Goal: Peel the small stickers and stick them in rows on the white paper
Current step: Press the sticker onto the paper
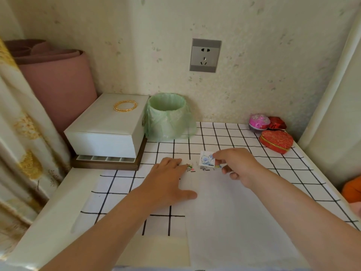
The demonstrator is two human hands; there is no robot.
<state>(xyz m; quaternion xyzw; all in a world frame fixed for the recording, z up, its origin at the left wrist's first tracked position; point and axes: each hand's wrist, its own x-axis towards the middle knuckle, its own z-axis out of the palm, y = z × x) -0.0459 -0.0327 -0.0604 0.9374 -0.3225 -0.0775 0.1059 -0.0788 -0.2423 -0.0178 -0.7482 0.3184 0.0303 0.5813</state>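
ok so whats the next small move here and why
Probably lower the blue flower sticker pinched by the right hand onto the white paper, beside the stuck stickers, continuing that row; the left hand lies flat on the paper.

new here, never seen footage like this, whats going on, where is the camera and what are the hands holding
No machine here: a person's two bare hands, filmed by one camera worn on the head, looking down. The left hand lies flat on the white paper, fingertips by a stuck-down sticker. The right hand pinches a small blue flower sticker near the paper's far edge. A checked cloth lies underneath; behind stand a white box, a green-lined bin and a red heart box.
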